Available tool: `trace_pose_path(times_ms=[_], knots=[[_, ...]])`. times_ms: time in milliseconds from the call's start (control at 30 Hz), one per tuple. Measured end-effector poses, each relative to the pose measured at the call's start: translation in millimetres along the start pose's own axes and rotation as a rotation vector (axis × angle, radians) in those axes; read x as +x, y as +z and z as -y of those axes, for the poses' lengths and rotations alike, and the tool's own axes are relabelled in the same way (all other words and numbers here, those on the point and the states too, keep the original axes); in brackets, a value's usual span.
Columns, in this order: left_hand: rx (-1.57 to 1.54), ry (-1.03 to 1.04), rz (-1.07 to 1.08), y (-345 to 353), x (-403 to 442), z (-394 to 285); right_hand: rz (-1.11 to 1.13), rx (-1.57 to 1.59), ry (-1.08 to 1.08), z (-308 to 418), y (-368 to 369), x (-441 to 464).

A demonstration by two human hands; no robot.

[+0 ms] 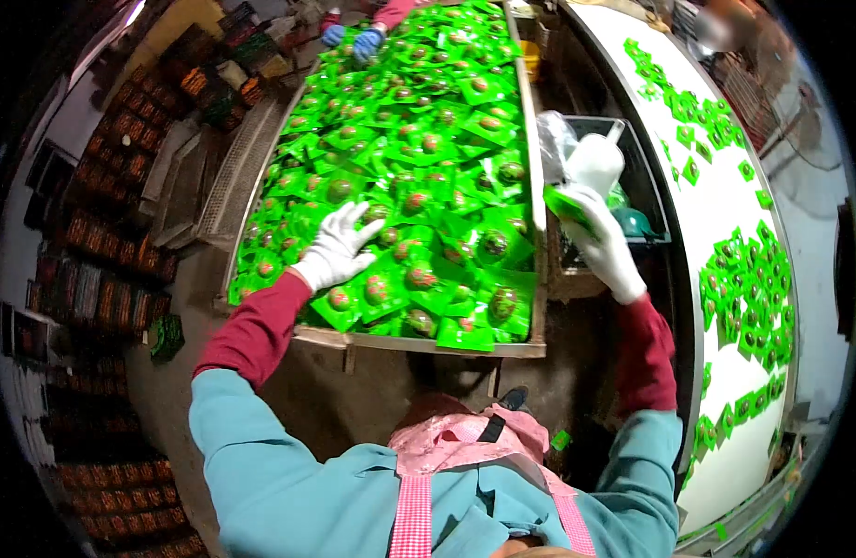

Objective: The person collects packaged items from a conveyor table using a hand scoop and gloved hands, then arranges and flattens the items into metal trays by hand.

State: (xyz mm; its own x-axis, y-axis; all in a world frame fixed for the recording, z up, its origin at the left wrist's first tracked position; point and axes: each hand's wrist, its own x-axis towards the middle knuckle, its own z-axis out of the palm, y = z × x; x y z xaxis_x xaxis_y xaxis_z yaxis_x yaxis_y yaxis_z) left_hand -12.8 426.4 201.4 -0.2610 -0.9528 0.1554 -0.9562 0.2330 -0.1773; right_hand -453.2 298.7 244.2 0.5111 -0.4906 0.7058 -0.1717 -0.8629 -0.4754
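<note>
A wooden-edged tray table (537, 195) in front of me is heaped with small shiny green packets (416, 203), each with a round printed middle. My left hand (333, 249), in a white glove, lies over the near left part of the heap. Its fingers are spread and touch the packets. Beyond the tray's right edge, my white-gloved right hand (603, 249) is raised with its fingers closed on a green packet (566, 205).
At right runs a long white belt (716, 200) with scattered green packets. Between it and the tray stands a black crate (647, 167) with a white jug-like container (595, 163) and a teal bowl (637, 223). Blue-gloved hands (367, 45) of another person touch the heap's far end. Stacked crates (112, 242) line the left.
</note>
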Motion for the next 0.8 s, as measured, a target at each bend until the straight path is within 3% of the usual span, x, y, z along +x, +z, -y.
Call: trace_pose_path(times_ms=[67, 133, 200, 267, 300, 333, 400, 467, 533, 600, 733, 800], knots=[[0.012, -0.023, 0.027, -9, 0, -6, 0.053, -0.123, -0.133, 3, 58, 65], [0.025, -0.016, 0.069, -17, -3, -6, 0.053, -0.524, -0.177, -19, 111, 105], [-0.018, 0.011, 0.0, -31, -20, -6, 0.128, -0.534, -0.113, -41, 147, 115], [-0.137, 0.076, -0.065, -44, -56, 5, 0.255, -0.666, -0.153, -77, 166, 108], [-0.202, 0.087, -0.109, -53, -79, 12, 0.528, -0.677, -0.369, -83, 154, 121], [-0.24, 0.084, -0.164, -60, -103, 22, 0.486, -0.381, -0.243, -81, 147, 128], [-0.206, -0.049, -0.289, -62, -150, 46, 0.651, -0.512, 0.199, -31, 132, 163], [-0.217, -0.251, -0.405, -45, -189, 67, 0.362, -0.636, 0.0, -37, 155, 185], [-0.287, -0.341, -0.438, -17, -212, 81, 0.3, -0.416, -0.153, -12, 202, 228], [-0.212, -0.28, -0.364, -13, -216, 85, 0.359, -0.383, -0.177, -8, 263, 262], [-0.249, -0.248, -0.415, -11, -214, 90, 0.536, -0.729, -0.071, -20, 356, 290], [-0.24, -0.204, -0.436, -3, -218, 93, 0.509, -0.581, -0.014, -30, 359, 299]])
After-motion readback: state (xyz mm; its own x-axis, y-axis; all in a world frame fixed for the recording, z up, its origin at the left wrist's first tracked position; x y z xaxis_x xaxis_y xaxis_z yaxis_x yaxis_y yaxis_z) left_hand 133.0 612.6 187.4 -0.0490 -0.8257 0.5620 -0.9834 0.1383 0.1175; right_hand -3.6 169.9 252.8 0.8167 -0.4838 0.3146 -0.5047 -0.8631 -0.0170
